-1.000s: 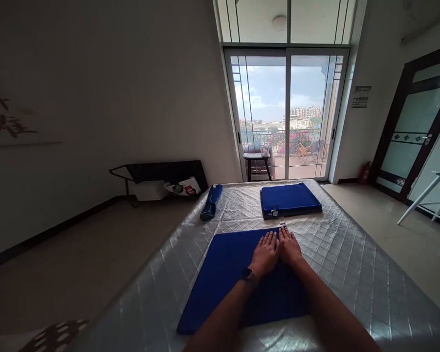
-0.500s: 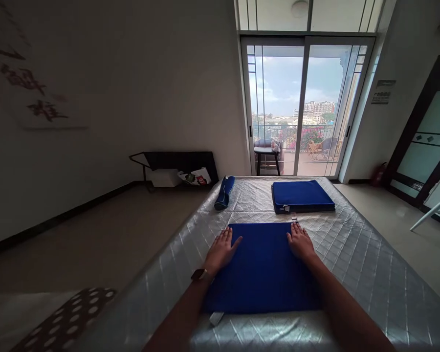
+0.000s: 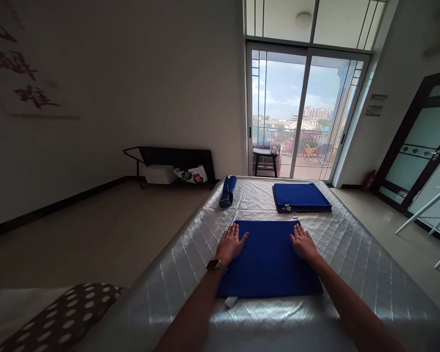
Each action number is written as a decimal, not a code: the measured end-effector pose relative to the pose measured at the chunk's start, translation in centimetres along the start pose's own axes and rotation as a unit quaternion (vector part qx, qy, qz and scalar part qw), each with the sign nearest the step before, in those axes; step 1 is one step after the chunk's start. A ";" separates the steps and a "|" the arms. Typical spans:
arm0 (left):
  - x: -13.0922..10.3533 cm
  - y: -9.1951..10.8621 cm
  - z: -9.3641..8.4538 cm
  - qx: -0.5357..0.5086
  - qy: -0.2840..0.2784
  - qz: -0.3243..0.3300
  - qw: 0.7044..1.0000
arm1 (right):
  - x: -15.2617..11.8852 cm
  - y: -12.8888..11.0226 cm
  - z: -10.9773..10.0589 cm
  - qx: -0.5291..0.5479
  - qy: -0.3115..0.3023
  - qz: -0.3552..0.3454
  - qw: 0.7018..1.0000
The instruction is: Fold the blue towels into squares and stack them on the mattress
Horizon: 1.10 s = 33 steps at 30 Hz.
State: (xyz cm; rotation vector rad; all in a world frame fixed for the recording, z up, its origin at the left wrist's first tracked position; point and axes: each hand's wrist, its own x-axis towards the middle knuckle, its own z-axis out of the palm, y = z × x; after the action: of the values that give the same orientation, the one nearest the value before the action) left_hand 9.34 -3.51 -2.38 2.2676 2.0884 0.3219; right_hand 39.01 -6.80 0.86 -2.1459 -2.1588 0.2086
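A blue rectangular cloth piece (image 3: 267,264) lies flat on the silvery quilted mattress (image 3: 183,264), with a white tag at its near left edge. My left hand (image 3: 231,243) rests flat on its far left corner, fingers stretched forward, a watch on the wrist. On the far right corner lies my right hand (image 3: 303,241), palm down and fingers extended. Neither hand grips anything. Beyond them, to the right, sits a folded blue stack (image 3: 301,196) with a small white tag. A rolled dark blue item (image 3: 228,191) lies at the far left of the mattress.
A black rack (image 3: 176,157) with a white box (image 3: 159,174) and a printed bag (image 3: 192,174) stands by the left wall. A brown polka-dot cloth (image 3: 66,313) lies at the lower left. Sliding glass doors (image 3: 304,107) are behind the mattress; a white-legged table (image 3: 430,215) stands right.
The view has tilted and shifted slightly. Both hands remain flat on the far corners of the blue cloth piece, and the objects keep their places on the mattress.
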 end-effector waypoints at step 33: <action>-6.1 -0.4 0.2 0.019 -0.006 0.038 0.999 | -2.6 -0.4 0.7 0.015 0.014 0.007 1.000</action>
State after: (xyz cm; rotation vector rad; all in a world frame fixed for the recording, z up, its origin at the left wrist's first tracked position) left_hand 8.51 -9.44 -3.38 2.3681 2.0246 0.2728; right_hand 38.54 -9.41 0.30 -2.1357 -2.1134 0.2090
